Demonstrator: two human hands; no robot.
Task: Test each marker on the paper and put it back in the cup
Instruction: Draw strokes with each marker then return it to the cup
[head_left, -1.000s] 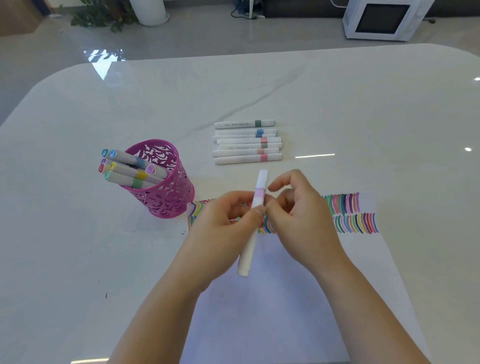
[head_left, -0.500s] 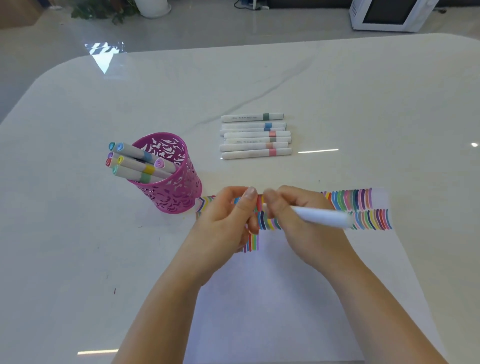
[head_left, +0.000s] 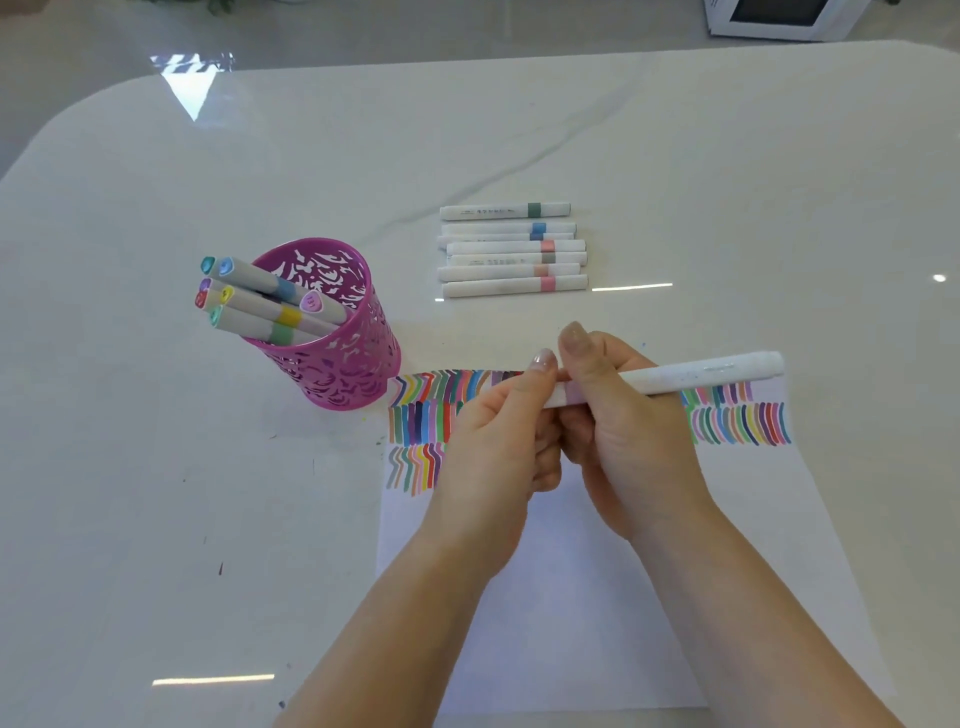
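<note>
Nearest to us, two bare forearms rise from six o'clock over a white sheet of paper (head_left: 561, 613), which lies flat on the pale table (head_left: 727, 171). At the centre, the right hand (head_left: 631, 441) is closed around a white marker (head_left: 696, 375), thumb on top; the barrel lies nearly level above the paper and points toward three o'clock. The left hand (head_left: 498, 441) meets it from nine o'clock, thumb and forefinger pinched on the marker's near end beside its pale pink band; we cannot tell whether a cap sits there. Beneath the hands, rows of short coloured strokes (head_left: 737, 423) cross the far edge of the paper. At ten o'clock of the hands, a pink perforated cup (head_left: 337, 364) stands just beside the paper's far left corner, holding several markers (head_left: 260, 306) that lean toward nine o'clock. Farther off, at twelve o'clock, seven white markers (head_left: 511, 249) lie side by side in a row on the table, well apart from the cup.
</note>
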